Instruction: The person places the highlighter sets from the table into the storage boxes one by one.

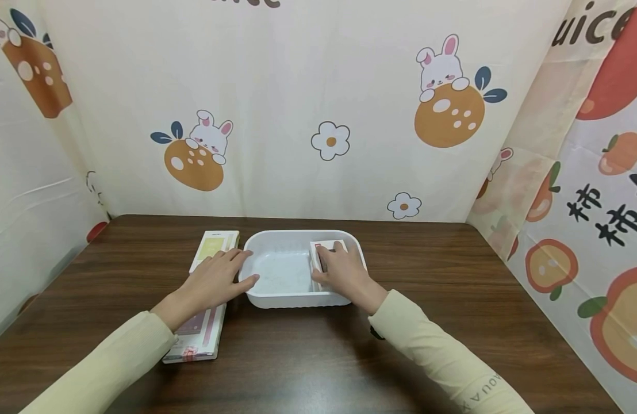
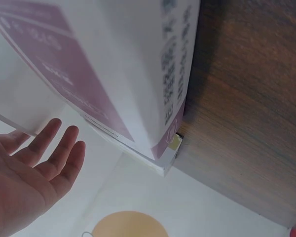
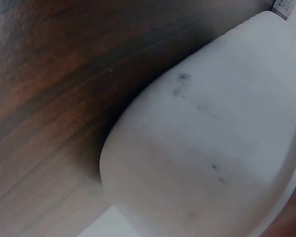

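A white plastic tray (image 1: 279, 301) sits on the table in the head view. Inside its right end stands a white box (image 1: 315, 263) with a small red mark and a dark patch. My right hand (image 1: 346, 276) reaches over the tray wall and grips this box, thumb on its near left side and fingers across its top. My left hand (image 1: 211, 282) rests with spread fingers at the tray's left rim; the left wrist view shows those fingers loosely bent beside it. Only the tray's outer wall (image 3: 202, 123) fills the right wrist view, where the hand is hidden.
Left of the tray lie a white box with a yellow label (image 1: 212, 247) and, nearer, one with a purple label (image 1: 191, 325), partly under my left forearm. The brown wood table (image 1: 298, 362) ends at a printed curtain (image 1: 277, 172) behind and at both sides.
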The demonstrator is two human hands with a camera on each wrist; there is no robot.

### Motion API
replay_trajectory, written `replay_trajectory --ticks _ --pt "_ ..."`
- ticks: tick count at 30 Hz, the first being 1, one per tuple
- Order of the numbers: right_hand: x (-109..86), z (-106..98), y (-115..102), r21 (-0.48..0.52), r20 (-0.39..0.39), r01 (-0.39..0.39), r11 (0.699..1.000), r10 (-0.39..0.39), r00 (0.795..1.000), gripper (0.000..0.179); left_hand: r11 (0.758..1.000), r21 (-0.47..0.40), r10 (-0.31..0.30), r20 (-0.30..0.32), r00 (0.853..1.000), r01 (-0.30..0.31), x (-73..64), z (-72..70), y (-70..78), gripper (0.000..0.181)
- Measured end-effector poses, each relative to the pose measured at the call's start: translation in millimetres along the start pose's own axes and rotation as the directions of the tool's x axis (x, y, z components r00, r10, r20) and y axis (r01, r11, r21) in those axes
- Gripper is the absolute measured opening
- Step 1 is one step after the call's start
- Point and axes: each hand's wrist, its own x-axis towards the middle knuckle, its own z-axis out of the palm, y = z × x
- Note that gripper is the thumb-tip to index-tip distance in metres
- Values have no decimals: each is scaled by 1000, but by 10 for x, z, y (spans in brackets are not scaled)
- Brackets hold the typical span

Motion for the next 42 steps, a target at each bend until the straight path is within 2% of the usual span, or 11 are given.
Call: replay_trajectory --ticks 17,28,37,42 --pt "-7 20 -20 41 49 -72 997 70 996 54 1000 -10 -7 22 1000 7 15 8 -25 66" --pt "1 26 -17 43 85 -100 994 96 992 51 1000 -16 -10 24 1000 11 13 21 -24 64" --pt "2 17 -2 72 95 -98 993 91 991 41 1000 -14 -14 26 1000 14 13 13 -22 65" --pt "-7 5 10 69 56 -65 995 61 997 41 1000 -12 -12 24 1000 12 12 12 -21 65"
